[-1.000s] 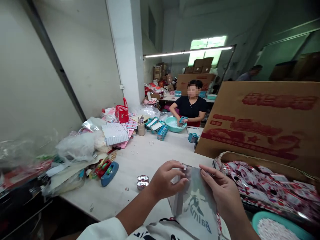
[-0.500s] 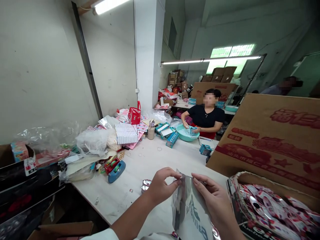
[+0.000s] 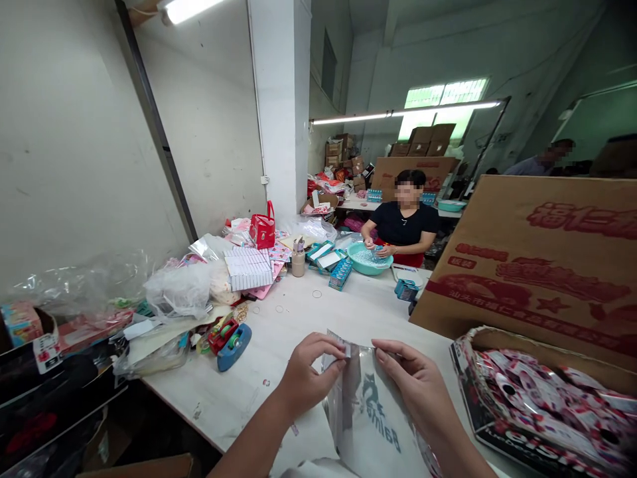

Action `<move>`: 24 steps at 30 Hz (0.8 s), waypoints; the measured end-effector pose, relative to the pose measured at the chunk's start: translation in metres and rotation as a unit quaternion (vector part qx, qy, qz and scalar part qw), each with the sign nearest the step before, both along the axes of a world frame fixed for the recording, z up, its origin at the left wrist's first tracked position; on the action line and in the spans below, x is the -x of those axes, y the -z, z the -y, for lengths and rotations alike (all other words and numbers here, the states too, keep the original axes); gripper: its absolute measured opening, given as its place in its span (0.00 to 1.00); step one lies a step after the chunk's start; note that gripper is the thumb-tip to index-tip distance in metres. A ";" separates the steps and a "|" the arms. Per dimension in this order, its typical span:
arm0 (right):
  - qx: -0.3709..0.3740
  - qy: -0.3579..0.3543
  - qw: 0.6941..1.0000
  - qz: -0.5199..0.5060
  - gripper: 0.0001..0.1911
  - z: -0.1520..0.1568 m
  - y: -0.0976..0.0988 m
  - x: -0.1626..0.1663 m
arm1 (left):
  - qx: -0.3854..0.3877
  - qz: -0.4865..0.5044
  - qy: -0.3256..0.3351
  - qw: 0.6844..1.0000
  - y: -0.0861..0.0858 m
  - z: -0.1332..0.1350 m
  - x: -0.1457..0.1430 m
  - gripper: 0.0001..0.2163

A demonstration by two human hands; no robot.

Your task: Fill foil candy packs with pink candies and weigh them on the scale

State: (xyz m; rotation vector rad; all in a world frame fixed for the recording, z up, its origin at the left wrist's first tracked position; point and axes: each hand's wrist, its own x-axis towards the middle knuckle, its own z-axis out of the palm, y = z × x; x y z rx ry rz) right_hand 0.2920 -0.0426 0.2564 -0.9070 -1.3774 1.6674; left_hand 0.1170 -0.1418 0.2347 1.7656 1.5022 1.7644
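A shiny silver foil bag (image 3: 368, 411) with dark printed lettering is held up over the white table (image 3: 279, 345). My left hand (image 3: 306, 373) pinches its top left edge between thumb and fingers. My right hand (image 3: 413, 380) grips the top right edge, fingers curled over the rim. The bag's mouth sits between the two hands.
An open cardboard box (image 3: 537, 279) with several pink-and-white packets (image 3: 547, 405) stands at the right. A blue tape dispenser (image 3: 233, 338), plastic bags and clutter lie at left. Across the table, a person in a black top (image 3: 403, 226) works at a teal basin (image 3: 368, 259).
The view has shifted slightly left and down. Both hands still hold the foil bag, now a little lower and further left in view; the small metal tins are hidden behind my left hand.
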 end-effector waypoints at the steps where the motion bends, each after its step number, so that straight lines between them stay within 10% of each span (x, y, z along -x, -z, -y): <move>1: -0.002 -0.001 1.000 0.001 0.26 0.000 0.000 0.002 | -0.010 -0.007 0.001 1.000 0.001 0.001 0.002 0.08; 24: -0.003 0.068 0.997 0.024 0.25 -0.027 0.023 -0.005 | -0.101 -0.070 0.054 0.991 0.021 -0.006 0.006 0.14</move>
